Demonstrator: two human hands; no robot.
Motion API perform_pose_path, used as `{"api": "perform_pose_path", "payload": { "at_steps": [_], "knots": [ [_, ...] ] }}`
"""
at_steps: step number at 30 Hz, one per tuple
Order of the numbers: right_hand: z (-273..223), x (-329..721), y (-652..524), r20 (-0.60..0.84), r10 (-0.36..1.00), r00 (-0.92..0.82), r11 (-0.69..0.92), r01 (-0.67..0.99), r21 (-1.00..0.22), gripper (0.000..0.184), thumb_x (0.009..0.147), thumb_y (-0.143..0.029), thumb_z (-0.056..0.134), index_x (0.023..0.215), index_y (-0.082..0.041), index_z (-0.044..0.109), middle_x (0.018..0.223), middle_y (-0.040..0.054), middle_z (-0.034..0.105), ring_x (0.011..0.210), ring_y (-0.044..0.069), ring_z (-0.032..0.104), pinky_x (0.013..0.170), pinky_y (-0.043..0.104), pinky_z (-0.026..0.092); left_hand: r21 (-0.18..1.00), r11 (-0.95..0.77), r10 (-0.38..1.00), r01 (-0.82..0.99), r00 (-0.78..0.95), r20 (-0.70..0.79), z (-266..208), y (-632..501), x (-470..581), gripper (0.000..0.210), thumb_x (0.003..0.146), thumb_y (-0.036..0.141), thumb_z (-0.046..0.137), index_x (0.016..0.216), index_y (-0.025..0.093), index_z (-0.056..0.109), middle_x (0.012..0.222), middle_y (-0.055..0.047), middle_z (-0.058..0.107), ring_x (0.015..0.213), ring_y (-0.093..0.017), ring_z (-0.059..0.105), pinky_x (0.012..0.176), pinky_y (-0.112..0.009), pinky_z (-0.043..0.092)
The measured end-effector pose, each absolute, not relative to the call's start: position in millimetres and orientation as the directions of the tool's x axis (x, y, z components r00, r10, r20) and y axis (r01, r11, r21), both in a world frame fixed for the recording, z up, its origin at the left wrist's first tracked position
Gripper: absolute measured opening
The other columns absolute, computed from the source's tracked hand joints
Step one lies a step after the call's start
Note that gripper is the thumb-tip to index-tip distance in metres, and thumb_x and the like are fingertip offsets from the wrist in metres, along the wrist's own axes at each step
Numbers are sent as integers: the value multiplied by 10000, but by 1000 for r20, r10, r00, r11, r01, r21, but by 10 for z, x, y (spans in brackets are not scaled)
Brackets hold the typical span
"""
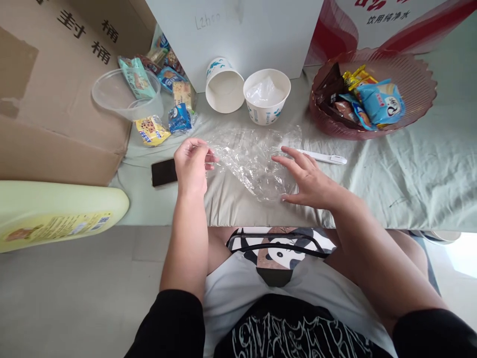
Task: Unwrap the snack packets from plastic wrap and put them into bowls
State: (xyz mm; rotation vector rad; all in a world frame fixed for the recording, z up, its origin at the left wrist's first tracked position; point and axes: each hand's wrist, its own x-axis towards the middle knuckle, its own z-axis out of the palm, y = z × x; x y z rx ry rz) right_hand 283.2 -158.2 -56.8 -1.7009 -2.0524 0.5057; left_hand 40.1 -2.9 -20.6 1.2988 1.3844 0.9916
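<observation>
A crinkled clear plastic bag (249, 161) lies spread over the cloth in front of me. My left hand (194, 161) pinches its left corner between thumb and fingers. On the right side, my right hand (307, 179) is open, fingers spread at the edge of the plastic; whether the fingertips touch it I cannot tell. Just beyond that hand lies a white plastic utensil (322, 157), partly hidden by the fingers. Behind the bag, a paper cup (225, 89) rests on its side, and an upright paper cup (265, 112) has clear plastic inside.
A pink scalloped bowl (417, 94) with wrapped snacks stands at the right. At the left are a clear plastic tub (108, 94), snack packets (152, 130) and a phone (164, 172). A cardboard box (55, 109), a white box (242, 35) and a pale green bottle (55, 199) border the space.
</observation>
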Motion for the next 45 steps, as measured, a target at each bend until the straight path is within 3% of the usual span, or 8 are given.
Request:
{"api": "perform_pose_path", "payload": {
  "at_steps": [6, 11, 15, 20, 26, 33, 40, 45],
  "knots": [
    [-520, 2791, -1592, 384, 915, -125, 329, 781, -531, 322, 954, -401, 644, 1253, -292, 688, 1444, 119, 592, 1300, 338, 587, 1106, 561, 455, 975, 148, 988, 166, 16, -152, -201, -52, 464, 105, 768, 204, 620, 790, 236, 523, 656, 40, 611, 512, -91, 633, 398, -191, 361],
    [-403, 2603, -1601, 500, 862, -89, 408, 708, -577, 199, 958, -450, 623, 966, -287, 737, 1123, 65, 743, 1010, 255, 703, 1005, 493, 515, 970, 158, 987, 184, 12, -163, -203, -77, 495, 100, 757, 172, 614, 798, 225, 540, 635, 55, 600, 479, -73, 599, 388, -163, 349],
    [-417, 2622, -1615, 468, 863, 191, 263, 622, -737, 232, 948, -404, 553, 800, -268, 669, 855, 49, 740, 879, 246, 730, 854, 451, 573, 968, 133, 990, 213, 20, -140, -223, -74, 466, 112, 750, 163, 629, 793, 225, 547, 636, 57, 603, 466, -70, 582, 369, -161, 303],
    [-578, 2778, -1637, 307, 740, 598, -9, 466, -885, 177, 939, -370, 546, 884, -257, 672, 872, 48, 728, 838, 237, 708, 836, 433, 566, 961, 93, 988, 259, 93, -121, -238, -68, 460, 107, 758, 139, 606, 760, 225, 542, 629, 52, 603, 418, -62, 506, 382, -189, 325],
    [-614, 2782, -1669, 355, 801, 483, 85, 495, -865, 211, 928, -463, 628, 899, -254, 633, 851, 40, 726, 797, 216, 702, 804, 404, 573, 954, 38, 979, 297, 182, -95, -279, -54, 527, 90, 776, 167, 634, 769, 230, 570, 644, 45, 619, 410, -65, 467, 403, -204, 378],
    [-553, 2825, -1588, 145, 669, 729, -69, 255, -964, 301, 987, -529, 556, 862, -255, 557, 550, -62, 522, 431, 124, 504, 446, 268, 402, 937, 9, 972, 350, 217, -90, -388, -26, 550, 78, 830, 252, 664, 789, 224, 603, 653, 37, 620, 408, -61, 449, 412, -207, 370],
    [-664, 2869, -1593, 63, 749, 659, -74, 178, -981, 302, 951, -427, 585, 1199, -291, 479, 744, -52, 617, 484, 117, 567, 485, 272, 478, 923, 55, 979, 380, 161, -125, -386, -47, 558, 138, 880, 326, 683, 840, 237, 586, 564, 63, 529, 385, -68, 421, 392, -197, 307],
    [-667, 2867, -1595, 10, 772, 636, -136, 180, -974, 328, 890, -300, 591, 1198, -293, 476, 788, -48, 648, 437, 109, 543, 452, 275, 461, 906, 33, 988, 422, 122, -93, -345, -28, 482, 145, 917, 352, 681, 894, 248, 582, 515, 87, 443, 382, -64, 389, 391, -187, 245]
  ]
}}
